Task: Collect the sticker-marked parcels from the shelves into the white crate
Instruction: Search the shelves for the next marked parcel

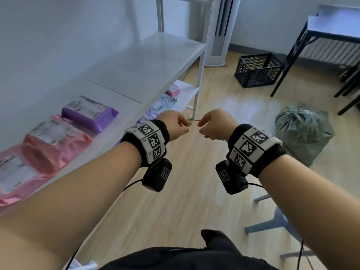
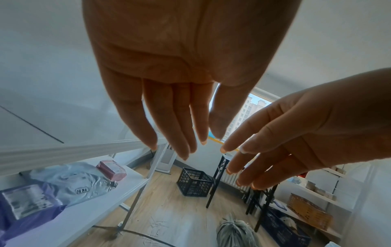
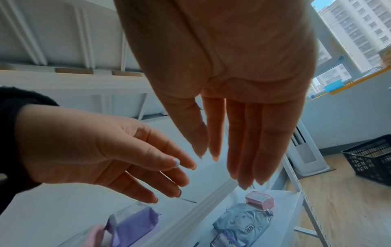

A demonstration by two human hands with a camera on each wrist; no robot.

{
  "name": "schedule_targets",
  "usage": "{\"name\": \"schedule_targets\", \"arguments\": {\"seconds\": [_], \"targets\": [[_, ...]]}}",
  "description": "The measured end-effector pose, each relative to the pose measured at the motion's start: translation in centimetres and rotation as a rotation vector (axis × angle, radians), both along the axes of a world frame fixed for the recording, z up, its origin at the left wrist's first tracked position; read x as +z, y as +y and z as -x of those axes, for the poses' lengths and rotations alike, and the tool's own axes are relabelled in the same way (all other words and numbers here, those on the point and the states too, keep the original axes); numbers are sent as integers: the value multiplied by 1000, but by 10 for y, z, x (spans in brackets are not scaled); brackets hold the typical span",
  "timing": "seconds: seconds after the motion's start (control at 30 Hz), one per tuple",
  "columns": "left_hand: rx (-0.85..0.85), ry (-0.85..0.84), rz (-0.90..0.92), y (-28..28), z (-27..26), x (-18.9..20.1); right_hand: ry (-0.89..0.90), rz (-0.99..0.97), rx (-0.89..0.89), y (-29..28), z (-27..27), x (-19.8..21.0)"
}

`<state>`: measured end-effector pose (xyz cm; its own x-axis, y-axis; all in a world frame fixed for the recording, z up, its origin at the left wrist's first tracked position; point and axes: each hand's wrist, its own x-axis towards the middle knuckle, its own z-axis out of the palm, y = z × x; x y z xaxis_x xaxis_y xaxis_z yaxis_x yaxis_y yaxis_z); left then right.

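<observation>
Both forearms out front, tag-printed wristbands with black camera pods on each. Left hand (image 1: 176,126) and right hand (image 1: 215,125) held side by side in mid-air over the wood floor, fingers extended and relaxed, nothing in either; the wrist views show both palms bare, fingertips near each other but apart.

Left of the arms, white metal shelf unit (image 1: 148,61). Upper board: two pink plastic mailer parcels with white labels (image 1: 56,137) nearest, then a purple plastic mailer parcel with a white label (image 1: 91,113); rest of that board bare. Lower board: a purple labelled mailer (image 2: 27,205), a grey crinkled plastic mailer (image 2: 78,182), and a small pink boxy parcel (image 2: 112,169) at the far end.

No sticker mark legible on any parcel. White crate not in any view.

Further out on the floor: tied grey-green sack (image 1: 303,131), black lattice plastic crate (image 1: 258,70), dark-legged table (image 1: 311,36).
</observation>
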<state>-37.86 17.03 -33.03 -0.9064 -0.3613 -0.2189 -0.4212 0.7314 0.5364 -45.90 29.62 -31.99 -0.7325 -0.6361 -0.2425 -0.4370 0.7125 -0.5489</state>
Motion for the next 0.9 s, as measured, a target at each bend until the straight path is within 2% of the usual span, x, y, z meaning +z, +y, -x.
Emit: {"name": "schedule_targets", "arguments": {"seconds": [0.23, 0.43, 0.63, 0.9], "targets": [[112, -9, -11, -24, 123, -15, -37, 59, 115, -37, 143, -20], [289, -30, -36, -47, 222, -13, -66, 62, 185, -67, 275, -25], [443, -23, -104, -88, 285, -28, -151, 55, 230, -128, 354, -43], [573, -24, -133, -165, 371, -66, -115, -31, 371, -214, 437, -75]]}}
